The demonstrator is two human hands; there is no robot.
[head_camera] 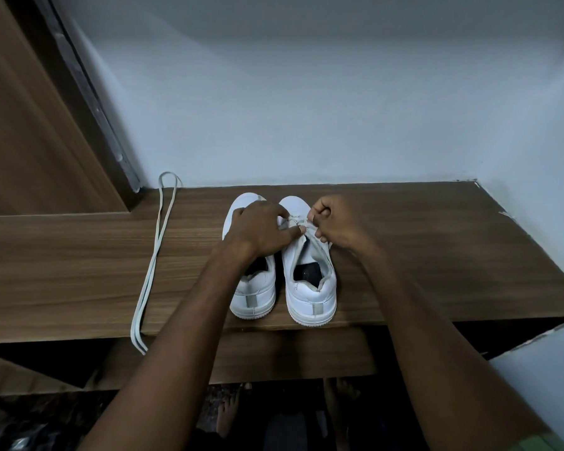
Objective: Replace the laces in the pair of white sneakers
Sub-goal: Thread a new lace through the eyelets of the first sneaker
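Observation:
Two white sneakers stand side by side on a brown wooden shelf [437, 255], heels toward me: the left sneaker [256, 297] and the right sneaker [310, 288]. My left hand [261, 227] reaches across the left sneaker and pinches the white lace [298, 221] at the lowest eyelets of the right sneaker. My right hand [336, 222] is curled and grips the same lace from the right side. A loose white lace [153, 258] lies doubled on the shelf to the left, its ends hanging over the front edge.
A pale wall closes the shelf at the back and on the right. A wooden panel [30, 125] with a metal strip rises at the left. Below the shelf's front edge are a lower wooden board [290, 353] and bare feet on a dark floor.

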